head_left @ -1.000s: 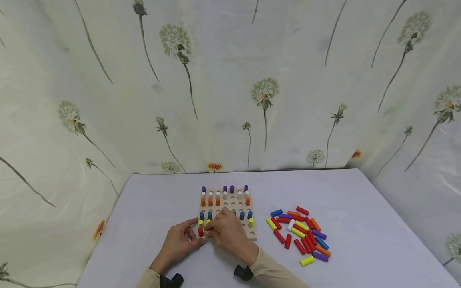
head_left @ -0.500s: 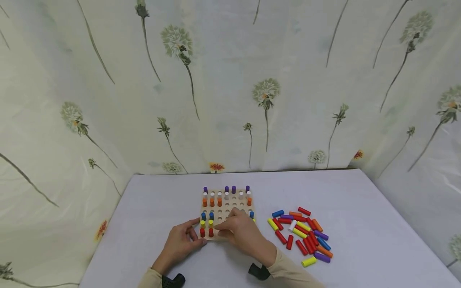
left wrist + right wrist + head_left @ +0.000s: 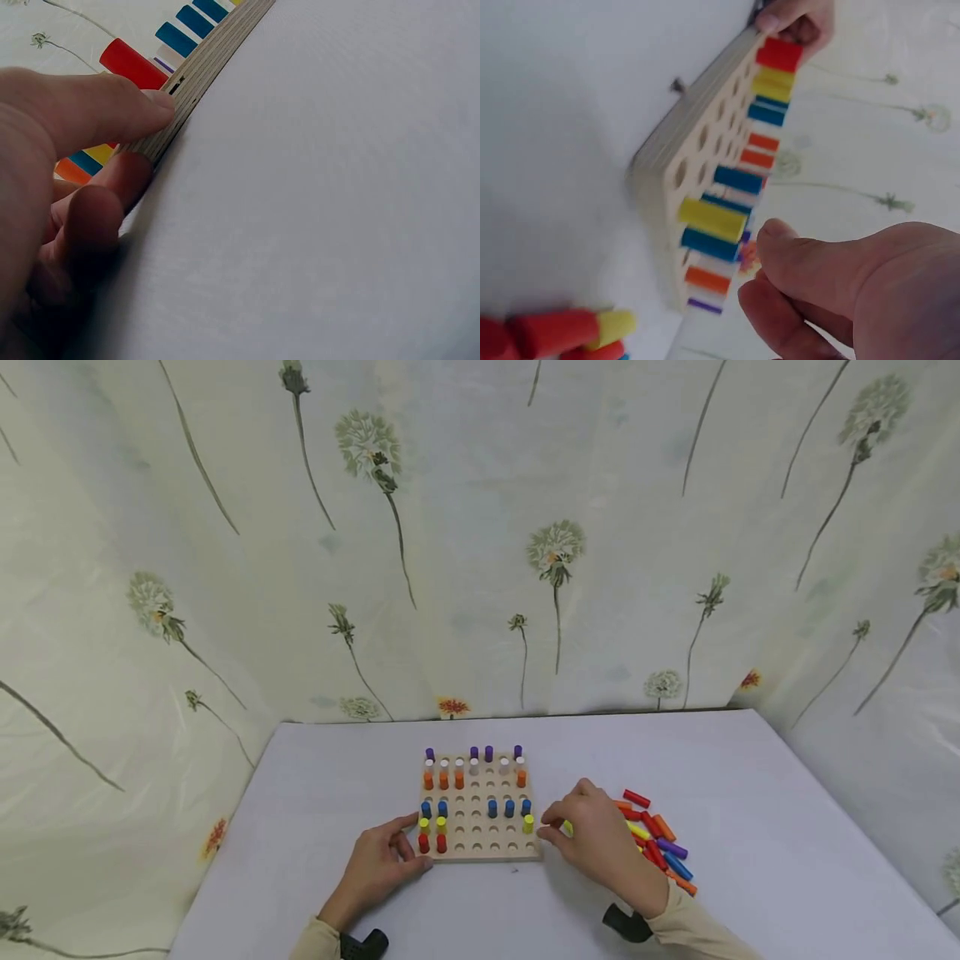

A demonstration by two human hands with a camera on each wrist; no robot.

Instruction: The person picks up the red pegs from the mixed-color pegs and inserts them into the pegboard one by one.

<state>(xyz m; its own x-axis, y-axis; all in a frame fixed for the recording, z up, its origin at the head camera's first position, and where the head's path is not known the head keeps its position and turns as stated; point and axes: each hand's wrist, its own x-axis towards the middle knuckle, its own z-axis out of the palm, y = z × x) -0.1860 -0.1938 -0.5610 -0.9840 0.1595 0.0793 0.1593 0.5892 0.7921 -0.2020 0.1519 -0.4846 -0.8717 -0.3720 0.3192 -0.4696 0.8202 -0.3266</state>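
Observation:
A wooden pegboard (image 3: 487,859) lies on the table with coloured pegs standing in some of its holes. At its front left corner, my left hand (image 3: 378,860) holds the board, thumb (image 3: 150,109) on the front edge and fingers at the side. Two red pegs (image 3: 441,843) stand in the front row near that corner, with yellow pegs behind. Just off the board's right side is my right hand (image 3: 596,839), with nothing between thumb and fingers. A yellow peg (image 3: 712,217) stands in the board near it in the right wrist view.
Loose pegs (image 3: 672,848) in red, yellow, orange, blue and purple lie right of the board, partly hidden by my right hand. A white cloth (image 3: 337,777) covers the table. Flower-patterned curtain (image 3: 465,568) hangs behind it.
A second red peg now stands in the front row beside the first. My right hand has left the board and moved right toward the loose pegs. My left hand stays at the corner.

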